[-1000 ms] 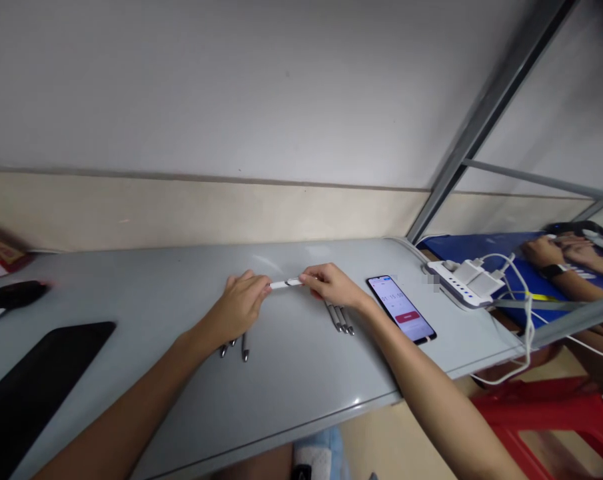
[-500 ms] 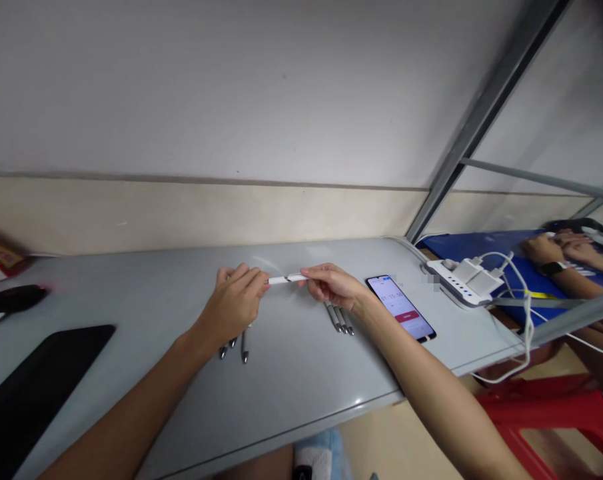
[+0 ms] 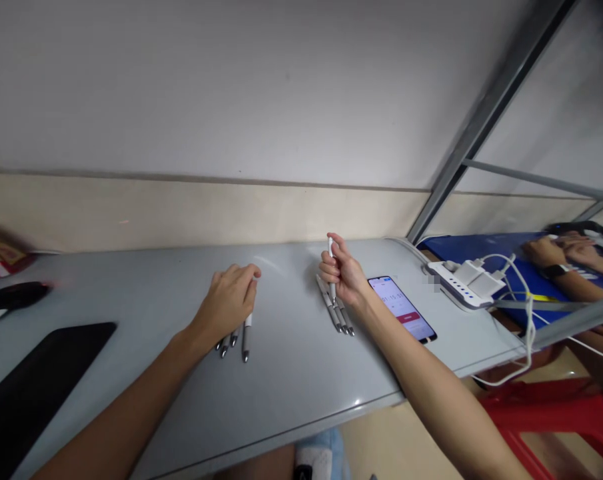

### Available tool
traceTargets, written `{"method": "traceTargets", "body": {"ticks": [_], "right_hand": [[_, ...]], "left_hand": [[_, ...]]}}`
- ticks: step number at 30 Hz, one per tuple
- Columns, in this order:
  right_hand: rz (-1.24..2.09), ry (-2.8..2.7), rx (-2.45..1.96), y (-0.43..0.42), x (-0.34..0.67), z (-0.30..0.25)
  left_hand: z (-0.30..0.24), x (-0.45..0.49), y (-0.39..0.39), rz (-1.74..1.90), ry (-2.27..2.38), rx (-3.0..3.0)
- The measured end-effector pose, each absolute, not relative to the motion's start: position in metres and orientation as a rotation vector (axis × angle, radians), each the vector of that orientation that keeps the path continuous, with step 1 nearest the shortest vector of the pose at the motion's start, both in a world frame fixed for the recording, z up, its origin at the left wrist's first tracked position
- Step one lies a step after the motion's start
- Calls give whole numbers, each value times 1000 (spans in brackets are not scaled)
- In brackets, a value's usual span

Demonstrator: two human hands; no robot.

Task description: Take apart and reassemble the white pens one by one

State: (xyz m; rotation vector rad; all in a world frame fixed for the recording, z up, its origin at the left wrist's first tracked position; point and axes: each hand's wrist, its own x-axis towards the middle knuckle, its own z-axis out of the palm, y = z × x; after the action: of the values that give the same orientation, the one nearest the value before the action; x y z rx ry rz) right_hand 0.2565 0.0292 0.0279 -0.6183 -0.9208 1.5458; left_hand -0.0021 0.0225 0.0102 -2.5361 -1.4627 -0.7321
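Observation:
My right hand (image 3: 342, 273) is closed around a white pen (image 3: 331, 257), held nearly upright above a small row of pens (image 3: 337, 313) lying on the grey table (image 3: 291, 360). My left hand (image 3: 228, 300) rests palm down on another group of pens (image 3: 236, 337), fingers curled over their upper ends; whether it grips one is not visible. The two hands are apart, with bare table between them.
A phone (image 3: 401, 308) with a lit screen lies right of my right hand. A white power strip (image 3: 461, 283) with plugs and cables sits at the table's right end. A black flat pad (image 3: 31, 387) lies at the left. Another person's hands (image 3: 561, 252) rest at far right. Red stool (image 3: 551, 413) below.
Both hands held one white pen level between them. Now the left hand has let go and dropped onto the left pens, and the right hand has swung the pen upright over the right pens.

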Motion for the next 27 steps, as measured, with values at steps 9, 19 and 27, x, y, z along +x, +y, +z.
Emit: {"method": "traceTargets", "body": {"ticks": [9, 19, 27], "right_hand": [[1557, -941, -624, 29, 250, 23], [1597, -904, -600, 28, 246, 20], [1589, -875, -588, 28, 246, 21]], "left_hand": [[14, -5, 24, -752, -1478, -2561], [17, -8, 20, -526, -1582, -2441], [21, -2, 14, -438, -1526, -2609]]}}
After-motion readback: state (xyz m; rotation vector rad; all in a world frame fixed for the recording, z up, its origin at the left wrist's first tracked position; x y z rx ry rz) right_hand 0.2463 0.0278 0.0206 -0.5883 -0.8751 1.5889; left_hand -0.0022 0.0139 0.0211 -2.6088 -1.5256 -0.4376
